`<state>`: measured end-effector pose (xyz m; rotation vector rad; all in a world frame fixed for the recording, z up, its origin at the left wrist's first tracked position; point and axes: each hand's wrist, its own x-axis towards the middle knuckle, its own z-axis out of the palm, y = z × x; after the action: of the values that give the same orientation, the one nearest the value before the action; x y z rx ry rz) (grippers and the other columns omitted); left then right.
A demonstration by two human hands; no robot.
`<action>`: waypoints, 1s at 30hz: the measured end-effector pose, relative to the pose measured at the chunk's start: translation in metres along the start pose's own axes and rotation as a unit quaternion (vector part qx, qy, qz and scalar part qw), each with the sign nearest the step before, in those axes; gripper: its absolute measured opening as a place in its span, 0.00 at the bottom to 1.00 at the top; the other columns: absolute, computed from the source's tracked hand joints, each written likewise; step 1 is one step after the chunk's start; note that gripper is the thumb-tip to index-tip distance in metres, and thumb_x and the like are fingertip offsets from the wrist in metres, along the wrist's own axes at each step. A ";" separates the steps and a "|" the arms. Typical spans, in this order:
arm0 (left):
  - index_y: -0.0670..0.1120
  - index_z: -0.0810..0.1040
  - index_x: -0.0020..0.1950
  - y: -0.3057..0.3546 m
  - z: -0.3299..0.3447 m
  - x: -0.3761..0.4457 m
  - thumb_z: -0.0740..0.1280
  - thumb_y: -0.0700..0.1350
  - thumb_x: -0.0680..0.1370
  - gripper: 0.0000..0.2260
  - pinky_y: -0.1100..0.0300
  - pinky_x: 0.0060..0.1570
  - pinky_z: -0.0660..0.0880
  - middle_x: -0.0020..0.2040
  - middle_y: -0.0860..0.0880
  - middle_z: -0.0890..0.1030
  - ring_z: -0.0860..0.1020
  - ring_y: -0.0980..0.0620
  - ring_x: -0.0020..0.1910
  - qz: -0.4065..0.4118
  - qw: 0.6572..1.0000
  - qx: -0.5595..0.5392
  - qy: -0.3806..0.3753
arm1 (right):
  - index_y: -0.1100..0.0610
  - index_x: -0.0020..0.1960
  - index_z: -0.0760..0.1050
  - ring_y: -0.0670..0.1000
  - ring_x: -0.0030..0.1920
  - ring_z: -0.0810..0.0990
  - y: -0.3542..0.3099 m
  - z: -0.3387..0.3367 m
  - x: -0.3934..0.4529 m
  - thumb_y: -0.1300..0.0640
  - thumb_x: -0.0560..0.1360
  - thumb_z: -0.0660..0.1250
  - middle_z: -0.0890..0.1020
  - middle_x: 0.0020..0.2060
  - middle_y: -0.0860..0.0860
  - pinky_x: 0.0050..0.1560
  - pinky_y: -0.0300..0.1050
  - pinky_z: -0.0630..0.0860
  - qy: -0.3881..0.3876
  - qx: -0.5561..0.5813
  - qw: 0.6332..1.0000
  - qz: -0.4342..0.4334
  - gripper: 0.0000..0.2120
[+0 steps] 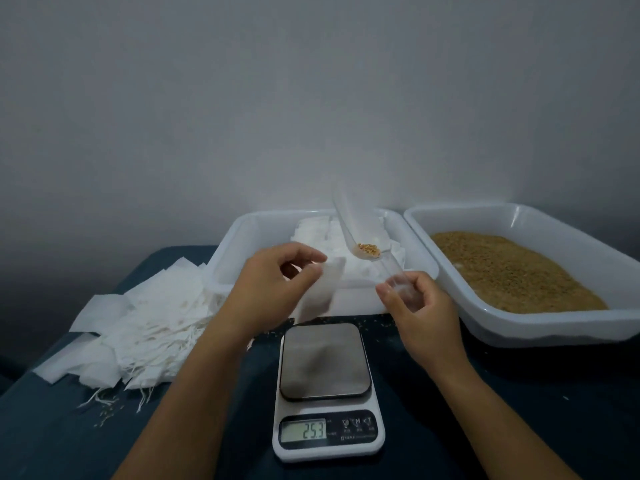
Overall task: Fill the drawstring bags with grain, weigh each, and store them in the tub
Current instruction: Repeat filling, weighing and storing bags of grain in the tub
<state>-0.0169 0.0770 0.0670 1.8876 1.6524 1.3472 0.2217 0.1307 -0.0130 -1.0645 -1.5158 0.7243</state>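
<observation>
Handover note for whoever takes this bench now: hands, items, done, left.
Left hand pinches a white bag above the scale.
Right hand holds a clear scoop, tilted up, with a few grains near its back.
Scale plate is bare; display reads 25.3.
Empty bags are piled at left, the grain tray stands at right.
Done: filled bags lie in the middle tub.
Left: finish this bag, weigh, store, repeat.

Two bare forearms rise from the lower edge of the frame toward its centre, ending in the left hand (273, 289) and the right hand (420, 315). No sleeves reach into view, and both wrists are uncovered. The fingers are ringless and ungloved, with short, unpainted nails.
</observation>
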 end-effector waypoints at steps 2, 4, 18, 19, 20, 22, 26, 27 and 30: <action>0.56 0.84 0.59 0.007 -0.009 0.016 0.70 0.48 0.82 0.08 0.67 0.45 0.80 0.44 0.58 0.83 0.80 0.62 0.44 0.005 0.999 0.031 0.012 | 0.43 0.50 0.79 0.41 0.44 0.84 -0.001 -0.001 0.000 0.39 0.76 0.74 0.85 0.43 0.40 0.44 0.43 0.79 0.004 0.004 1.000 0.000 0.10; 0.54 0.83 0.63 0.011 -0.014 0.033 0.69 0.47 0.83 0.10 0.65 0.47 0.81 0.44 0.57 0.83 0.82 0.62 0.42 0.002 0.999 0.045 0.020 | 0.43 0.50 0.79 0.41 0.44 0.84 -0.003 -0.002 0.000 0.38 0.76 0.74 0.85 0.44 0.40 0.43 0.42 0.78 0.005 0.009 1.000 0.001 0.10; 0.56 0.82 0.47 0.015 0.008 0.092 0.65 0.42 0.81 0.10 0.66 0.37 0.73 0.42 0.59 0.82 0.81 0.59 0.42 -0.052 0.985 0.161 0.018 | 0.44 0.50 0.79 0.42 0.45 0.85 -0.005 -0.006 0.001 0.38 0.74 0.74 0.86 0.44 0.42 0.46 0.45 0.82 0.023 0.033 0.999 0.006 0.12; 0.56 0.82 0.46 0.016 0.009 0.094 0.65 0.42 0.81 0.10 0.68 0.37 0.71 0.42 0.60 0.81 0.79 0.60 0.42 -0.053 0.985 0.165 0.026 | 0.44 0.51 0.79 0.43 0.45 0.85 -0.005 -0.006 0.001 0.38 0.74 0.74 0.86 0.44 0.43 0.46 0.46 0.82 0.023 0.033 0.999 0.005 0.13; 0.55 0.82 0.46 0.016 0.009 0.096 0.65 0.43 0.81 0.10 0.69 0.37 0.69 0.41 0.61 0.80 0.78 0.62 0.41 -0.054 0.984 0.169 0.034 | 0.45 0.51 0.79 0.43 0.45 0.85 -0.005 -0.006 0.001 0.38 0.74 0.74 0.86 0.44 0.44 0.46 0.46 0.83 0.024 0.033 0.999 0.005 0.13; 0.53 0.83 0.48 0.015 0.010 0.099 0.64 0.42 0.81 0.09 0.68 0.39 0.69 0.42 0.62 0.79 0.76 0.62 0.41 -0.064 0.982 0.174 0.042 | 0.45 0.51 0.79 0.43 0.45 0.85 -0.005 -0.006 0.002 0.37 0.74 0.73 0.86 0.44 0.44 0.46 0.46 0.83 0.025 0.034 0.999 0.004 0.13; 0.50 0.84 0.54 0.009 0.016 0.098 0.62 0.42 0.82 0.11 0.63 0.42 0.72 0.46 0.57 0.80 0.77 0.59 0.43 -0.089 0.977 0.192 0.021 | 0.44 0.50 0.79 0.42 0.45 0.85 -0.007 -0.007 0.001 0.34 0.72 0.72 0.86 0.44 0.43 0.45 0.43 0.82 0.029 0.036 0.999 0.001 0.15; 0.50 0.83 0.54 0.007 0.018 0.096 0.62 0.42 0.82 0.11 0.65 0.39 0.71 0.46 0.57 0.80 0.77 0.59 0.42 -0.094 0.976 0.199 0.012 | 0.44 0.50 0.79 0.43 0.45 0.85 -0.007 -0.007 0.001 0.35 0.73 0.72 0.86 0.44 0.43 0.45 0.44 0.82 0.029 0.036 0.999 0.002 0.15; 0.50 0.82 0.53 -0.002 0.022 0.089 0.61 0.42 0.83 0.10 0.68 0.35 0.66 0.42 0.60 0.78 0.76 0.60 0.40 -0.105 0.972 0.211 -0.014 | 0.44 0.50 0.79 0.42 0.45 0.85 -0.006 -0.008 0.001 0.37 0.74 0.73 0.86 0.43 0.42 0.44 0.42 0.81 0.030 0.034 0.999 0.001 0.13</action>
<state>-0.0093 0.1645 0.0936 1.8588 2.1888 0.9337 0.2280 0.1286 -0.0049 -1.0286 -1.4290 0.7331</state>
